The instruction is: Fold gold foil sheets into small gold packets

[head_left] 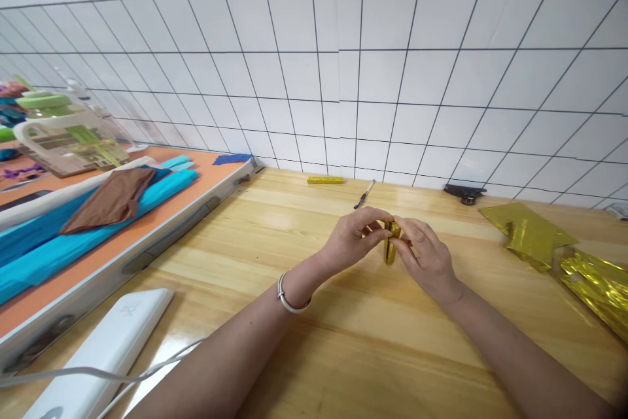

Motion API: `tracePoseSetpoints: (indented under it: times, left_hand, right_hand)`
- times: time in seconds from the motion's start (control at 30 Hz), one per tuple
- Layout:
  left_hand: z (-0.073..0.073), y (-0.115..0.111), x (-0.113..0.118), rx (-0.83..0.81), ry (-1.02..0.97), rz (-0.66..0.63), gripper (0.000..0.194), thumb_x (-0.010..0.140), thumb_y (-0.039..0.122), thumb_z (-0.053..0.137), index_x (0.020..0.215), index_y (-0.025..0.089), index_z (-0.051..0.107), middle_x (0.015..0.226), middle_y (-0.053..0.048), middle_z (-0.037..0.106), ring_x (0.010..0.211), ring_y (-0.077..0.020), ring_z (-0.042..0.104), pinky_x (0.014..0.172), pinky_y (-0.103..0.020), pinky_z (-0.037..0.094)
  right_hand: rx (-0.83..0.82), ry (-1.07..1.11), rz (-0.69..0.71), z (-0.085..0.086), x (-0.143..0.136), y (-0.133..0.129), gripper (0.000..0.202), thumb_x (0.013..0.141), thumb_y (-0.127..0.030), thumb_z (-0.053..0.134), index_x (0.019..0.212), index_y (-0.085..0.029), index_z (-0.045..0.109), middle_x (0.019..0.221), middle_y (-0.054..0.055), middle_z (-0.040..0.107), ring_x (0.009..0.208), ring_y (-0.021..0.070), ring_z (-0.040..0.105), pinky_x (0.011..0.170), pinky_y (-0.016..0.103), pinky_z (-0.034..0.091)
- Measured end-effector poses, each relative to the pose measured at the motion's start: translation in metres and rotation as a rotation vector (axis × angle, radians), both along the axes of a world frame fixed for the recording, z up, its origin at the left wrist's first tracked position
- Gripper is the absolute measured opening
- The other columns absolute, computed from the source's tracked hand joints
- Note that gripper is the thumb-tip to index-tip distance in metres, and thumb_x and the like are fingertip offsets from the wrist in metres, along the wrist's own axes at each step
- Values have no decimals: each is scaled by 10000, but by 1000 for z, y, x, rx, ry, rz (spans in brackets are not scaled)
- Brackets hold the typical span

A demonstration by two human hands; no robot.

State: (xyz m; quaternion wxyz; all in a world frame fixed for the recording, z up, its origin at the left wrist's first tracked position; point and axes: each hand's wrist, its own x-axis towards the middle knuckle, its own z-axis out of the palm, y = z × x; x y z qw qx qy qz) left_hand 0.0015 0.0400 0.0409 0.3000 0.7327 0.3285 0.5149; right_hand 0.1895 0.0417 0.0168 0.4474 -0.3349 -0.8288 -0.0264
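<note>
On the near side of the pen (364, 194), a gold piece (390, 251) is held on end. The left hand (352, 240) has it pinched, thumb and fingers close together. The right hand (432, 259) pinches it too, thumb and fingers just as close. Left of the pen lies a yellow stick (324, 180). Right of the pen are a black thing (464, 192) and gold sheets (532, 237).

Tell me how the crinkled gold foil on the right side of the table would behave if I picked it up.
The crinkled gold foil is probably light and floppy, since it looks thin and heavily creased. Its glossy surface suggests it may feel slippery, and its loose wrinkles could shift when lifted.
</note>
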Motion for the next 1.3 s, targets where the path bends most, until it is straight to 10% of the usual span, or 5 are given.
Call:
tracePoseSetpoints:
  times: [1.3]
  left_hand:
    - [6, -21, 22, -35, 8, 188, 128, 824, 195, 564, 951, 195, 582, 807, 13, 653, 650, -86, 628, 600, -180, 505]
  right_hand:
    - [-143, 215, -44, 7, -3, -6, 291, 794, -221, 593, 1065, -250, 491, 895, 10, 629, 720, 145, 619, 677, 297, 529]
